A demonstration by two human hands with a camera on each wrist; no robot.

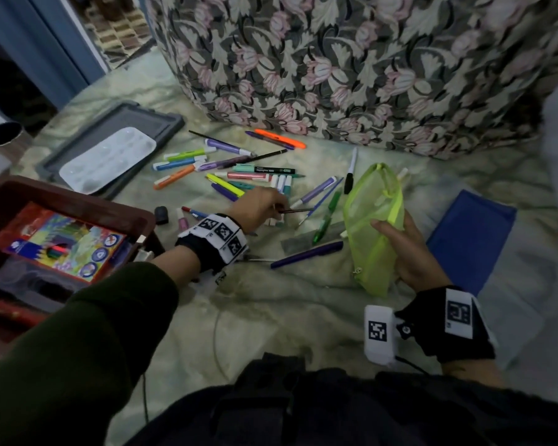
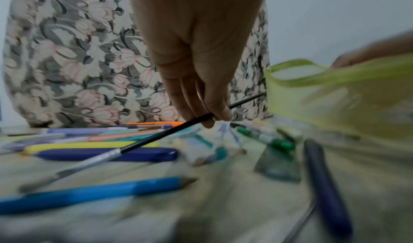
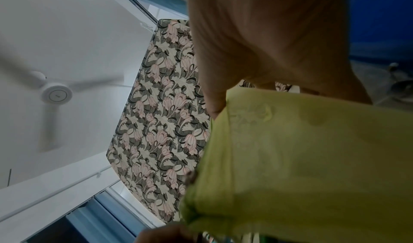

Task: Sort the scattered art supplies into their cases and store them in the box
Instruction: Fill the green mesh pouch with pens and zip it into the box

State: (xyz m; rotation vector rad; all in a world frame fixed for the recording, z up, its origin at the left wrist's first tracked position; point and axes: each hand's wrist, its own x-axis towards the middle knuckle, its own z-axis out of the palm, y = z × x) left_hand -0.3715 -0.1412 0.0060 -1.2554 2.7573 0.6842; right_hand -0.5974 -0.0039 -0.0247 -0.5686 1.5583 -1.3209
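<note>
Green mesh pouch (image 1: 372,226), floppy and light, is gripped at its side by the right hand (image 1: 406,252).
Left hand (image 1: 258,207) pinches a thin stiff brush (image 2: 143,140) mid-handle, just left of the pouch; probably slips easily.

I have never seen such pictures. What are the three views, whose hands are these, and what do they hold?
No machine here: a person works with bare hands, wearing cameras. One picture looks down from the head; the other two look along each wrist. The left hand pinches a thin paintbrush above scattered pens on a cloth-covered surface. The right hand has its grip on a green mesh pouch, open at the top. A red box stands on the person's left, holding a pencil pack.
</note>
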